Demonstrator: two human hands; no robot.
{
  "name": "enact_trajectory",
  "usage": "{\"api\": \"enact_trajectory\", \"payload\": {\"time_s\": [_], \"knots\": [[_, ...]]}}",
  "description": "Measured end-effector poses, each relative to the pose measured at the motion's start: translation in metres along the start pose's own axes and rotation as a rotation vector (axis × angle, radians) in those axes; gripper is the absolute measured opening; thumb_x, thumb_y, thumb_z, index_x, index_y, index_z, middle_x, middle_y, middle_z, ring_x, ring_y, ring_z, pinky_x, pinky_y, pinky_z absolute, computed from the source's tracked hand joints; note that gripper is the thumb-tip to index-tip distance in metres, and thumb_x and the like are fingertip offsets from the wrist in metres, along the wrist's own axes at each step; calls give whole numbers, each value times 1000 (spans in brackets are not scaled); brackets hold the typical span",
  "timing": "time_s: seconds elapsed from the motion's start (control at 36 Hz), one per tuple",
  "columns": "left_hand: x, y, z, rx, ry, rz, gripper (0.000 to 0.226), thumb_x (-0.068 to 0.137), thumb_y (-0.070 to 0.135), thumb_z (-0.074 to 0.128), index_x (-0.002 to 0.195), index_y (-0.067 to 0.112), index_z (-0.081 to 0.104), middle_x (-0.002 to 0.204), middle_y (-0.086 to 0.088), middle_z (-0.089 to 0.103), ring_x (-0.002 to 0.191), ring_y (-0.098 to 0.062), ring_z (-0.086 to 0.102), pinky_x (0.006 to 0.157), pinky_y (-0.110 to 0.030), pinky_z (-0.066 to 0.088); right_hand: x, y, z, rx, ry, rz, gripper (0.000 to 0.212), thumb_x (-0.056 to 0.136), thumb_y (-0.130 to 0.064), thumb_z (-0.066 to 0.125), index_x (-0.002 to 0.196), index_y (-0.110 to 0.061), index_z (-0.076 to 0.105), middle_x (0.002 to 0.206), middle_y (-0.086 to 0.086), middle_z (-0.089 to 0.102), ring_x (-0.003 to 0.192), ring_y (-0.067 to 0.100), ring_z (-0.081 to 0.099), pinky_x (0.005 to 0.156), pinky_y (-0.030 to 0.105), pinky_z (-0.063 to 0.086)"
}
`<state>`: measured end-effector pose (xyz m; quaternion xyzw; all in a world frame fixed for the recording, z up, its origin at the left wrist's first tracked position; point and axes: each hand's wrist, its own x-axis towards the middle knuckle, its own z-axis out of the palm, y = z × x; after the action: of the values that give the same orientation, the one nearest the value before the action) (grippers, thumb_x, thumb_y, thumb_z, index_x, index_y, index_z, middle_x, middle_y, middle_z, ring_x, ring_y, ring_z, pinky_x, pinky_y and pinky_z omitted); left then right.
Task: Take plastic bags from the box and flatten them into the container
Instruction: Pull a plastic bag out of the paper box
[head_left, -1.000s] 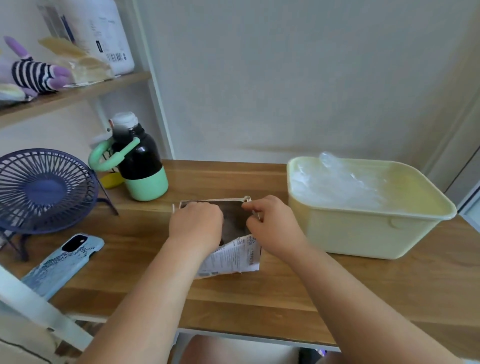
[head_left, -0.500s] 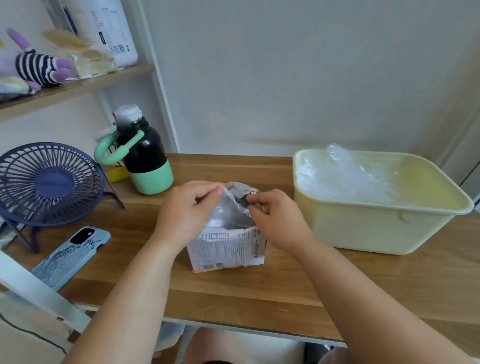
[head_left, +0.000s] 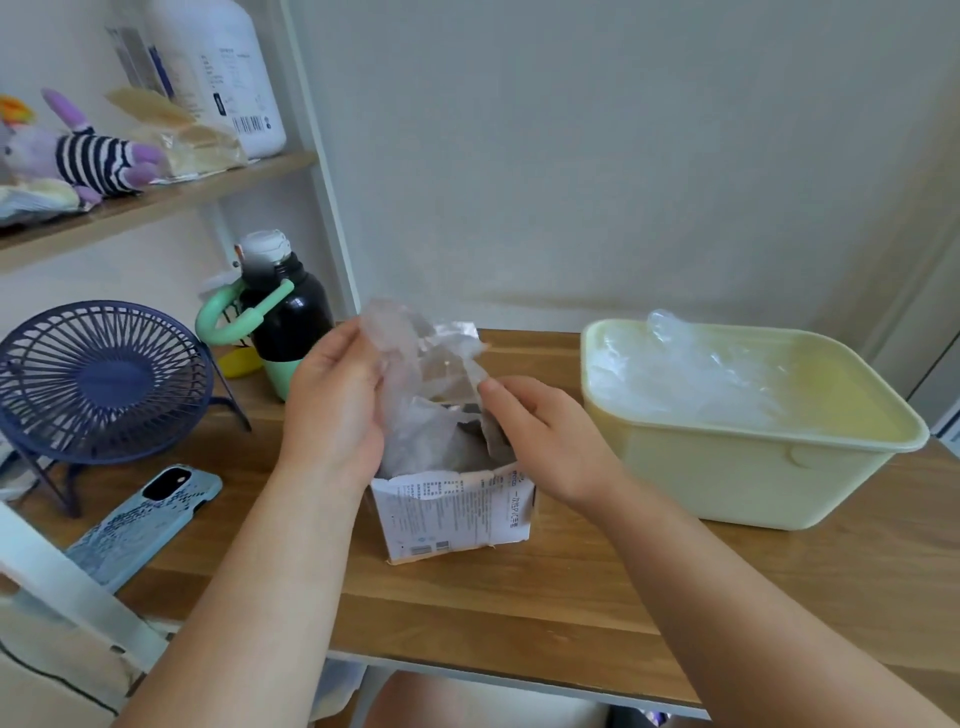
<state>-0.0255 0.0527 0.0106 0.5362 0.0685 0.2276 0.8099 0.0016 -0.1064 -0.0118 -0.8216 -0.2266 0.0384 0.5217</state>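
**Hazards.** The small white printed cardboard box (head_left: 457, 512) stands on the wooden bench (head_left: 519, 597) with neither hand bracing it. Pulling upward may lift or tip the box, because the lower part of the clear crumpled plastic bag (head_left: 415, 374) sits inside the opening. Neighbouring bags may drag out with it. The film looks thin, so a sharp sideways pull could stretch or tear it.

**Position.** The bag rises from the box between the hands. The left hand (head_left: 332, 410) grips its upper left edge with curled fingers. The right hand (head_left: 540, 441) pinches its right edge, lower down. The hands are apart, with the film spread between them. The pale yellow rectangular plastic container (head_left: 753, 467), which already holds clear bags (head_left: 691, 374), stands near the right hand.
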Motion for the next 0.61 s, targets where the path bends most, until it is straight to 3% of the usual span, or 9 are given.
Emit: {"api": "enact_trajectory", "payload": {"time_s": [0.08, 0.11, 0.17, 0.25, 0.31, 0.39, 0.5, 0.56, 0.61], "knots": [[5, 0, 0, -189, -140, -44, 9, 92, 12, 57, 97, 14, 64, 88, 1, 65, 88, -13, 63, 88, -29, 48, -2, -6, -3, 17, -25, 34, 15, 93, -47, 48, 101, -36, 55, 90, -17, 61, 86, 0, 57, 75, 19, 42], [7, -1, 0, -263, -175, -57, 7, 88, 15, 61, 95, 15, 63, 89, 1, 63, 90, -13, 61, 94, -30, 42, -3, -6, -5, 0, -36, 35, 32, 91, -47, 53, 121, -35, 52, 104, -16, 61, 98, 1, 56, 80, 18, 42], [11, 2, 2, -421, -176, -121, 17, 80, 21, 65, 96, 16, 62, 91, 1, 64, 94, -13, 61, 100, -31, 41, -3, -8, -7, -20, -39, 27, 57, 87, -47, 60, 138, -32, 40, 120, -15, 53, 110, 2, 49, 87, 19, 39], [10, 7, 8, -576, -207, -170, 23, 81, 27, 59, 101, 17, 61, 91, 4, 66, 96, -12, 64, 99, -36, 48, -3, -15, -11, 20, -4, 11, 67, 85, -49, 62, 143, -33, 32, 130, -10, 49, 116, 6, 48, 97, 27, 43], [9, 12, 11, -631, -226, -171, 17, 91, 28, 53, 90, 17, 66, 90, 4, 66, 100, -13, 64, 100, -39, 48, -2, -18, -14, 70, 9, 33, 71, 83, -51, 63, 144, -35, 30, 132, -9, 49, 118, 9, 51, 99, 32, 45], [7, 16, 18, -715, -277, -172, 31, 96, 27, 48, 77, 17, 71, 91, 5, 66, 95, -11, 65, 103, -39, 46, -1, -23, -22, 173, -21, 57, 76, 82, -54, 62, 145, -35, 27, 133, -10, 50, 116, 10, 54, 96, 32, 48], [3, 16, 29, -838, -388, -239, 25, 97, 25, 49, 88, 15, 69, 92, 0, 69, 95, -13, 66, 99, -45, 45, -1, -23, -31, 342, -85, 150, 90, 77, -58, 66, 149, -30, 20, 127, -10, 56, 106, 12, 61, 88, 29, 51], [7, 12, 32, -912, -446, -295, 15, 90, 17, 64, 106, 18, 65, 107, -1, 66, 116, -11, 59, 103, -45, 43, 1, -23, -33, 449, -119, 198, 101, 69, -56, 74, 149, -22, 24, 128, -2, 59, 104, 16, 65, 84, 32, 53], [9, 7, 36, -974, -493, -317, 36, 80, 6, 74, 112, 17, 62, 115, -2, 64, 125, -14, 54, 107, -46, 39, 2, -23, -39, 629, -64, 212, 82, 76, -35, 77, 142, -9, 36, 120, 6, 64, 94, 18, 69, 77, 32, 53]]}}
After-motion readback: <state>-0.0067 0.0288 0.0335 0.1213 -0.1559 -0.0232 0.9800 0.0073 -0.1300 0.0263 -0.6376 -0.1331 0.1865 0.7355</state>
